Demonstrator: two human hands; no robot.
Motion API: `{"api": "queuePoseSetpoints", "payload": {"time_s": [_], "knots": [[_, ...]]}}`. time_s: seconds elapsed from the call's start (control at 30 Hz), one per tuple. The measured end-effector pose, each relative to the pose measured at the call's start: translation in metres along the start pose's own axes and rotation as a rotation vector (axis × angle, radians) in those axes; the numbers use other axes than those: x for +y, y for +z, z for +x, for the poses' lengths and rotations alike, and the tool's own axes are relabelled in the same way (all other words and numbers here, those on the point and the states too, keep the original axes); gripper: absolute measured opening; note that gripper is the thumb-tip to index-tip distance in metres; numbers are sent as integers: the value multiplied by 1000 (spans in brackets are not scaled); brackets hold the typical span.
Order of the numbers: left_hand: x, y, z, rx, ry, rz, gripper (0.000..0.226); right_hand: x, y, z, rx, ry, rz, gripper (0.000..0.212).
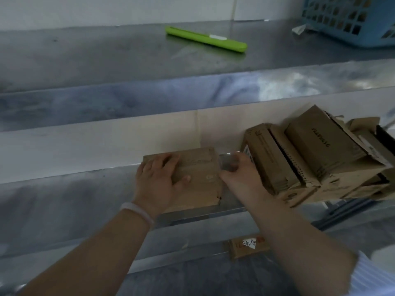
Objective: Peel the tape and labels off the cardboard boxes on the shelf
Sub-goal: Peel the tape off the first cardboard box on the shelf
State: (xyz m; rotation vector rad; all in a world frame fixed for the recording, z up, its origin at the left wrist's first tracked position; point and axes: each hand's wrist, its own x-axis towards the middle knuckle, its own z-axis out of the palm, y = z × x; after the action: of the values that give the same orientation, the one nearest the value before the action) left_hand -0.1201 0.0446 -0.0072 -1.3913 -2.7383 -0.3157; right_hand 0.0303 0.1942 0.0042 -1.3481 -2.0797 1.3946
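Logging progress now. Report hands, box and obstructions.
Left hand rests on the small box. Right hand at its right side, blurred, grip unclear. Box stack close on the right.

Matt brown cardboard boxes (316, 154) on glossy, smudged metal shelf (64, 201)

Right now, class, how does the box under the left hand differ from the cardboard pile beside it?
The box lies flat; the pile leans tilted with torn, open flaps. The box is one piece; the pile is several. The left hand rests on the box, not the pile. Both are brown cardboard.
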Motion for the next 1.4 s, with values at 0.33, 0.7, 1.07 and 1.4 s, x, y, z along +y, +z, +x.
{"api": "queuePoseSetpoints", "payload": {"time_s": [0.33, 0.7, 1.07, 1.4], "knots": [[-50, -1, -27, 62, -336, -741, 73, -11, 47, -6, -161, -723, -964, 76], [-40, -1, -50, 118, -517, -1114, 10, -27, 75, -19, -250, -771, -983, 73], [-49, 11, -69, 229, -547, -1254, 40, -20, 80, -10, -202, -803, -1081, 65], [-52, 7, -57, -11, -494, -1397, 40, -17, 79, -14, -183, -846, -1027, 62]]}}
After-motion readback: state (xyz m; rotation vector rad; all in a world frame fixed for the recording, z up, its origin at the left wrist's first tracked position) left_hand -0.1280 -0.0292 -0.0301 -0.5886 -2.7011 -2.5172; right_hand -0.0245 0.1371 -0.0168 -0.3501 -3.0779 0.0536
